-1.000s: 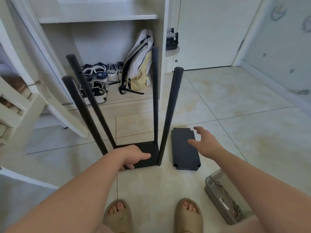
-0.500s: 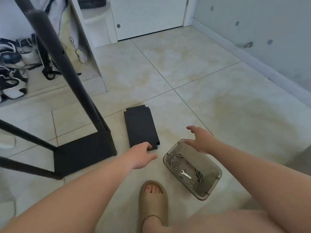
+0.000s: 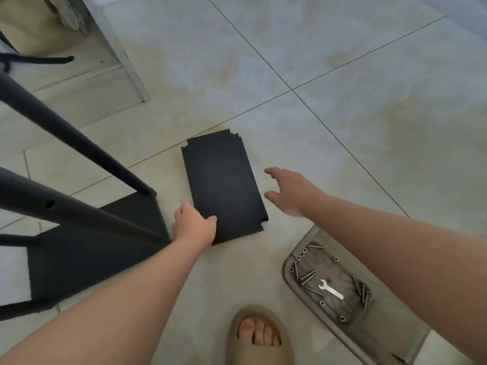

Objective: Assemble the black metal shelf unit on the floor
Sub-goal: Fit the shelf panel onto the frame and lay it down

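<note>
The loose black shelf panel [image 3: 224,188] lies on the tiled floor [image 3: 342,127] near the middle of the view. Its long axis runs from 6 o'clock up toward 12, with the far end tipped a little toward 11, and its notched corners show at both short ends. The left hand [image 3: 193,225] grips the panel's near left corner, thumb on the top face and fingers curled at the long left edge. The right hand [image 3: 290,192] is spread with straight fingers, just beside the right long edge at 3 o'clock of the panel, holding nothing and apart from it. At 8 o'clock stands the partly built shelf frame [image 3: 92,254], its poles [image 3: 66,133] slanting out toward 10 o'clock. A tray [image 3: 288,262] with screws and a small spanner [image 3: 330,289] sits at 5 o'clock, and a sandalled foot [image 3: 259,335] at 6. Half a second ago the left hand was at the panel's near short edge and the right hand hung over the tray's far rim. The right hand has since crossed to the panel's side, and the camera has dipped closer.
</note>
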Tool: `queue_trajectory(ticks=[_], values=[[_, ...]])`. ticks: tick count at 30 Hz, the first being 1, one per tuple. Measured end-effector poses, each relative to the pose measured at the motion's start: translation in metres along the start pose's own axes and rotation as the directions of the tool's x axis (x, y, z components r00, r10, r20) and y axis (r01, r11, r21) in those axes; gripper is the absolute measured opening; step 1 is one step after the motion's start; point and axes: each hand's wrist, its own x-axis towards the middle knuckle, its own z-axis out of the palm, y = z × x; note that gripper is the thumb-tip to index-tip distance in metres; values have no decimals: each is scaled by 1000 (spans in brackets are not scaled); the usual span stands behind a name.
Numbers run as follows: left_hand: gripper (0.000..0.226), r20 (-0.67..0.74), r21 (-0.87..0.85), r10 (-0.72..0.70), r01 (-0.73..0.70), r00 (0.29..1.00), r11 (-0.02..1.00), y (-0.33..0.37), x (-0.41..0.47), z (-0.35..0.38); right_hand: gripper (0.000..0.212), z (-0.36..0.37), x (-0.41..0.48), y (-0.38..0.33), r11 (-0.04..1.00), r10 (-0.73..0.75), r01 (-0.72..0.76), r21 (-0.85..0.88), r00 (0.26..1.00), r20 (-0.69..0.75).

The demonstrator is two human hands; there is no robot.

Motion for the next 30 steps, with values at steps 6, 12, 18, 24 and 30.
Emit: queue_trajectory(ticks=[6, 12, 18, 24, 30], values=[[40, 96, -181, -15, 32, 995, 983, -13, 24, 6, 52, 45, 29, -19, 976, 100, -117, 182, 990, 101], [35, 84, -307, -24, 49, 996, 951, -5, 13, -5, 37, 41, 15, -21, 873, 174, -176, 454, 984, 49], [43, 108, -390, 94, -45, 990, 920, 21, -35, -40, 22, -16, -30, -32, 767, 250, -134, 627, 963, -99], [42, 50, -436, 320, -268, 946, 859, 79, -130, -108, 25, -110, -120, -51, 686, 298, -25, 727, 922, -249], [48, -67, -445, 534, -504, 843, 740, 117, -263, -175, 23, -197, -244, -78, 617, 291, 148, 773, 870, -399]])
